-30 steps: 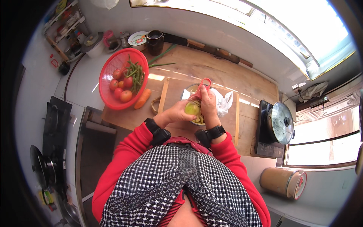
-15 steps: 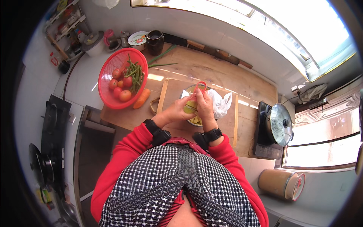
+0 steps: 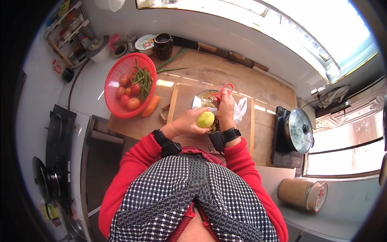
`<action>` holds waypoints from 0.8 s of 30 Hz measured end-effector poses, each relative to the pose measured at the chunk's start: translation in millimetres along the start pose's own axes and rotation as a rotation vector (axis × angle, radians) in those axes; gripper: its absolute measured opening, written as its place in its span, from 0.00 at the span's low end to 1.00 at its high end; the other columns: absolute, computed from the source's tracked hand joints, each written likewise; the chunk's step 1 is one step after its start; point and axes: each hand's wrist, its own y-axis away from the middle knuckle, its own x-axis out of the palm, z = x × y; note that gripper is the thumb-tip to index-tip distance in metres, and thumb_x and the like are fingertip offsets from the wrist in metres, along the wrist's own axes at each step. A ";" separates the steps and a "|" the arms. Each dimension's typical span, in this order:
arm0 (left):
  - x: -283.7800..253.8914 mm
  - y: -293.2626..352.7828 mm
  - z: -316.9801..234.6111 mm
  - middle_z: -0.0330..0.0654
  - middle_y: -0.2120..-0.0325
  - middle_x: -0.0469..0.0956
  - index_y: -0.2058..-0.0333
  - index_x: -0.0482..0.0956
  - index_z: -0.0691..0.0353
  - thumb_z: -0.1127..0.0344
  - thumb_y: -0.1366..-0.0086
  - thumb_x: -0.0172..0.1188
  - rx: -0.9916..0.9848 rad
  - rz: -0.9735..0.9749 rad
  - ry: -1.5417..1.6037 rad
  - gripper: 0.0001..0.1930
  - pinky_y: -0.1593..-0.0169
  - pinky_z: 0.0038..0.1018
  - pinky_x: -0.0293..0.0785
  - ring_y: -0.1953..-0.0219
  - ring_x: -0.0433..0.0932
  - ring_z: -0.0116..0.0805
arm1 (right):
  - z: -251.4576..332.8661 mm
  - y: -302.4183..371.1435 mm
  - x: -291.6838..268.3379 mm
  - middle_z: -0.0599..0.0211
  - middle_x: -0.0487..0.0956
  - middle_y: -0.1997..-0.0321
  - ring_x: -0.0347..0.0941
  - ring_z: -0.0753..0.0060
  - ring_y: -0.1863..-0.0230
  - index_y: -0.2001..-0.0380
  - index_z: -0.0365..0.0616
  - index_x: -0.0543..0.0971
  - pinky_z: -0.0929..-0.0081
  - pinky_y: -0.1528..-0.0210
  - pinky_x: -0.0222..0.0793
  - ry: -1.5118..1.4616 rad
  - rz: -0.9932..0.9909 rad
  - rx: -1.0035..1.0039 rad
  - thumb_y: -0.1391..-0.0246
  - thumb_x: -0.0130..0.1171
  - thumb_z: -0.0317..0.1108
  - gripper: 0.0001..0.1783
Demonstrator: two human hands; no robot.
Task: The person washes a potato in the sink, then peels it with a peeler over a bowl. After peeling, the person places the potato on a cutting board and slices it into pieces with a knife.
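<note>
1. Here, the left hand (image 3: pixel 186 122) is gripping a round yellow-green vegetable (image 3: pixel 206 119) — above the worktop (image 3: pixel 242 72), toward its front edge.
2. The right hand (image 3: pixel 225 107) is clasping a red looped tool (image 3: pixel 219 95) — farther from that edge.

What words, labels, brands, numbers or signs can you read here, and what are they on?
None can be read.
Black induction cooker: any panel markings are too small.
Yellow item, upper-left shelf: too blurred.
Red tool in the right hand: no lettering visible.
</note>
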 end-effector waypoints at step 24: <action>1.9 -9.5 11.4 0.39 0.57 0.69 0.50 0.63 0.66 0.67 0.55 0.66 -0.191 0.047 0.542 0.32 0.51 0.25 0.65 0.55 0.68 0.27 | 6.5 30.4 8.0 0.60 0.76 0.73 0.73 0.70 0.72 0.70 0.37 0.72 0.76 0.68 0.70 -0.054 0.163 0.035 0.44 0.45 0.42 0.17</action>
